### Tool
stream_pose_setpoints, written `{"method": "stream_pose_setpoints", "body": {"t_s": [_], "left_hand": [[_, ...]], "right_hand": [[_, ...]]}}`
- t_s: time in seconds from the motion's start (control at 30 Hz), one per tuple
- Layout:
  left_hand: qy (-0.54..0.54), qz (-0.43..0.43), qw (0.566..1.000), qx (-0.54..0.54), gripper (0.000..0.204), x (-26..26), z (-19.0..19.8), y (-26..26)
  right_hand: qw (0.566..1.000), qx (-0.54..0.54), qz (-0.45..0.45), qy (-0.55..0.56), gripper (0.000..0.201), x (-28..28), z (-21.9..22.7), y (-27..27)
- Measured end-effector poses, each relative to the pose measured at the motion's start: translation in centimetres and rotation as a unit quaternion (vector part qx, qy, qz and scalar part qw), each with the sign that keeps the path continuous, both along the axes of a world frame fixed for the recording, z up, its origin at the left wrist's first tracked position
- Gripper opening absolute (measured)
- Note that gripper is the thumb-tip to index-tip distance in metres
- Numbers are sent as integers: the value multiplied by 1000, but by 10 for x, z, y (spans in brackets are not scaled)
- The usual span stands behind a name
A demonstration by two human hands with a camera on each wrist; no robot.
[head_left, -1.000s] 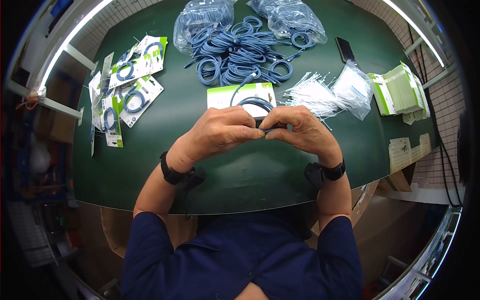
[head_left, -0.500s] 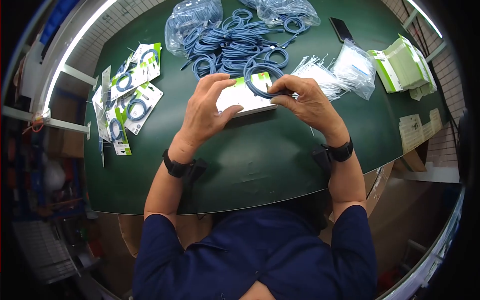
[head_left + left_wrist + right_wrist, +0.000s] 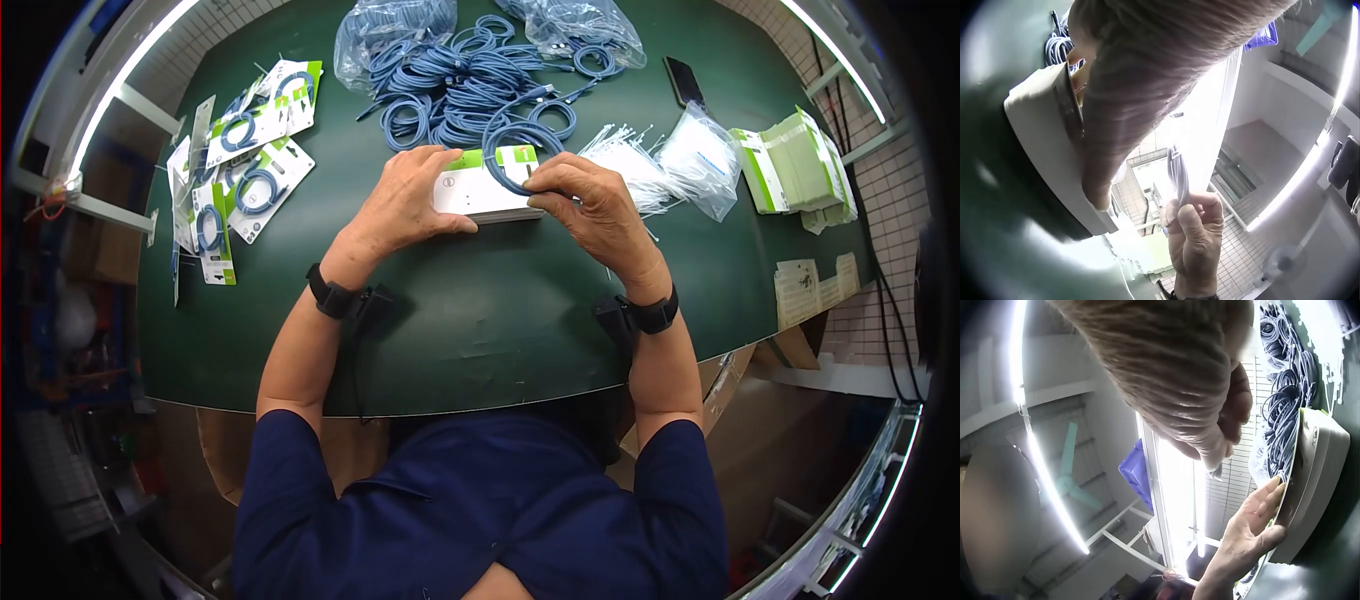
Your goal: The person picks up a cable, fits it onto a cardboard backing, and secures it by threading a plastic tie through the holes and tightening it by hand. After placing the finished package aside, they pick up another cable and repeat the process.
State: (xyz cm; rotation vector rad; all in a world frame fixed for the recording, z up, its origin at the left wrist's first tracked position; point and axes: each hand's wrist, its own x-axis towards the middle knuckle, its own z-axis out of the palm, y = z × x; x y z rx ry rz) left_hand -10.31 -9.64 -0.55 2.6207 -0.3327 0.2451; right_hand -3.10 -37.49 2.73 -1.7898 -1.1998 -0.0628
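Pinching a blue cable coil between thumb and fingertips, a person's right hand holds it above a stack of white-and-green cards on a green table; the left hand, its thumb spread from extended fingers, touches the stack's left end; a heap of blue cables lies on the far side, packaged cables to the left, white plastic ties to the right.
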Motion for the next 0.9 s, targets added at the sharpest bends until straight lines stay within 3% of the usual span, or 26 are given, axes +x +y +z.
{"method": "stream_pose_setpoints", "body": {"t_s": [0.1, 0.13, 0.23, 0.27, 0.37, 0.47, 0.63, 0.77, 0.9], "left_hand": [[-59, -27, 998, 25, 65, -5, 5, 1], [-61, -22, 998, 24, 65, -5, 3, 3], [-174, -31, 984, 20, 33, -3, 4, 2], [-174, -28, 984, 19, 33, -6, 5, 2], [-326, -47, 940, 88, 21, -25, 27, -5], [-258, -28, 958, 123, 19, -63, 49, -21], [-139, -48, 981, 122, 11, -102, 29, -40], [-129, -26, 989, 73, 6, -106, 14, -47], [-136, -9, 990, 21, 11, -101, 9, -39]], "right_hand": [[998, 44, -29, 32, 16, -1, 0, 1], [998, 42, -25, 31, 16, -1, 0, 2], [994, 99, -30, 24, 19, -4, 0, 4], [995, 97, -28, 25, 19, -5, 0, 5], [987, 157, -42, 12, 19, -13, 2, 7], [987, 156, -31, 5, 20, -18, 6, 7], [994, 97, 48, -23, 23, -32, 1, 19], [997, -6, 53, -57, 24, -53, -7, 34], [993, -20, 4, -119, 24, -60, -11, 41]]}}
